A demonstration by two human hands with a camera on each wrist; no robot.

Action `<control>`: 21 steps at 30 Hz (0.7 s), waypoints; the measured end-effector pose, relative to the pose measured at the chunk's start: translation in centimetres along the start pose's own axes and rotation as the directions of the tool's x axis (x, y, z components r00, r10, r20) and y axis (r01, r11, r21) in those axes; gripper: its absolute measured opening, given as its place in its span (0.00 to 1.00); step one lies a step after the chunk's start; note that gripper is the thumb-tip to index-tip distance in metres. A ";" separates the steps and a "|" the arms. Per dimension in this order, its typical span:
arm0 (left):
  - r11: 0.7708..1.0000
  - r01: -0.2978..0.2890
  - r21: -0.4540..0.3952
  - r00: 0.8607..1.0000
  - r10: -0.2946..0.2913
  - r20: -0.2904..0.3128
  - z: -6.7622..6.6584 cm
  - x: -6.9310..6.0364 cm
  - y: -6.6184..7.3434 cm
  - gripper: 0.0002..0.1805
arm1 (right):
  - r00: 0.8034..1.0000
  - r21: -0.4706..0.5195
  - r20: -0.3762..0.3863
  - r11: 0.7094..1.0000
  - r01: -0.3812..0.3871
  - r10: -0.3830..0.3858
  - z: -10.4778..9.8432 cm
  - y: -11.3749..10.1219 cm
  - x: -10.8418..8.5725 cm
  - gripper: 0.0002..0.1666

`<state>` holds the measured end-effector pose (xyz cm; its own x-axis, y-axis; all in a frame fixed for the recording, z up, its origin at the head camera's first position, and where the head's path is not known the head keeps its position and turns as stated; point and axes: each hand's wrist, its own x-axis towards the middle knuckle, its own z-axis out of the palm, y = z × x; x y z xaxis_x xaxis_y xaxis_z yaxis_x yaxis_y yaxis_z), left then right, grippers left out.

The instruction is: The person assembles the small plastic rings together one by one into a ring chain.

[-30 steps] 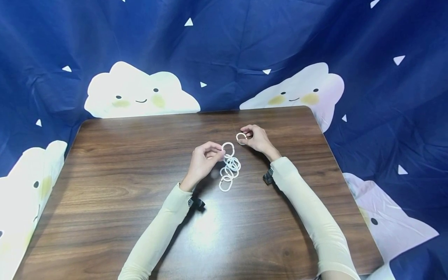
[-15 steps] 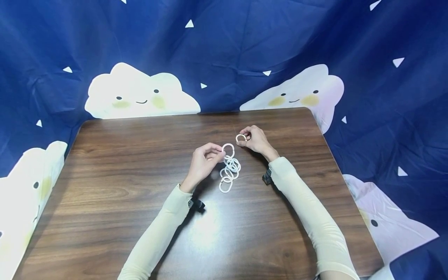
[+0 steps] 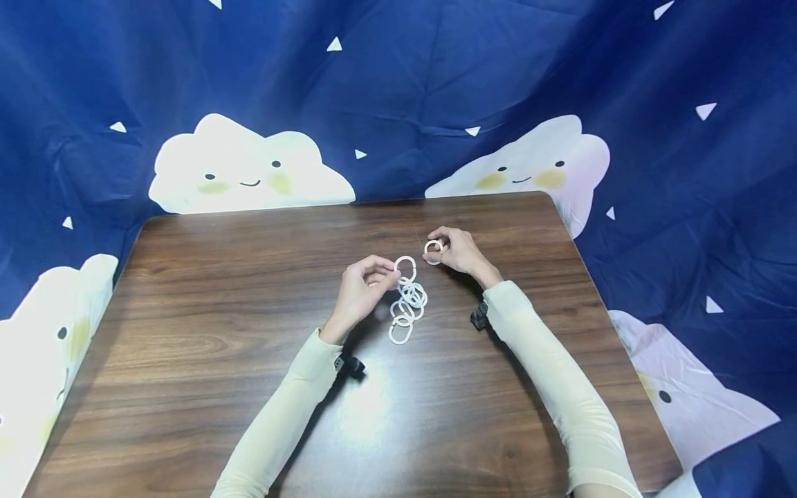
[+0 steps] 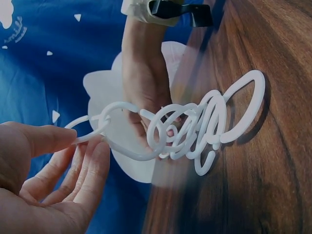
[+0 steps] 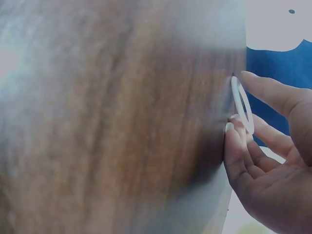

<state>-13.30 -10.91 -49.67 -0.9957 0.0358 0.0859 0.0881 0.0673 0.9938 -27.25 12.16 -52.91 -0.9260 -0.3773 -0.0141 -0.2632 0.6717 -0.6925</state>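
My left hand (image 3: 360,292) pinches the top link of a chain of white plastic C-shaped rings (image 4: 257,95) between thumb and fingertips. Several interlocked rings hang or trail from it toward me, bunched in the middle, and the last one lies on the table in the left wrist view. Just right of and beyond the chain, my right hand (image 3: 462,251) holds a single loose white ring (image 5: 238,95) between thumb and fingers, near the tabletop. That ring is apart from the chain. Fingers partly hide both held rings in the head view.
A brown wood-grain table (image 3: 218,311) lies under both hands. Behind it hangs a dark blue curtain (image 3: 398,90) with white clouds and small triangles. Each wrist wears a small black camera (image 3: 351,366).
The single ring has been turned in the right fingers: it tilted, and now shows its round face again, slightly right and nearer. The left hand and chain have barely moved.
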 end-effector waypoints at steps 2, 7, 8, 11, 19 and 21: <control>1.000 -0.001 0.004 1.000 0.001 -0.002 0.0 0.0 0.0 0.09 | 1.000 0.013 0.001 1.000 -0.004 0.004 -0.2 0.1 0.0 0.24; 1.000 -0.008 0.001 1.000 0.008 -0.010 -0.2 0.1 -0.3 0.08 | 1.000 0.047 0.000 0.999 -0.022 0.022 -0.6 0.1 -0.2 0.14; 1.000 -0.009 -0.002 1.000 0.009 -0.011 -0.2 0.1 -0.4 0.08 | 1.000 0.054 0.002 0.998 -0.028 0.028 -0.7 0.2 -0.2 0.13; 1.000 -0.009 -0.011 1.000 0.009 -0.012 -0.2 0.1 -0.6 0.08 | 0.999 0.075 0.007 0.996 -0.048 0.047 -1.1 0.1 -0.6 0.11; 1.000 -0.007 -0.015 1.000 0.007 -0.003 -0.2 0.1 -0.5 0.08 | 0.999 0.142 -0.020 0.989 -0.041 0.045 -2.2 0.1 -1.5 0.09; 1.000 -0.005 -0.012 1.000 0.004 -0.002 -0.2 0.2 -0.4 0.08 | 0.999 0.157 -0.028 0.987 -0.027 0.032 -2.4 0.1 -1.7 0.09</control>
<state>-13.50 -11.18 -50.05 -0.9953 0.0344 0.0905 0.0923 0.0555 0.9942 -26.35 14.40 -51.18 -0.9413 -0.3371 -0.0160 -0.1918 0.5733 -0.7966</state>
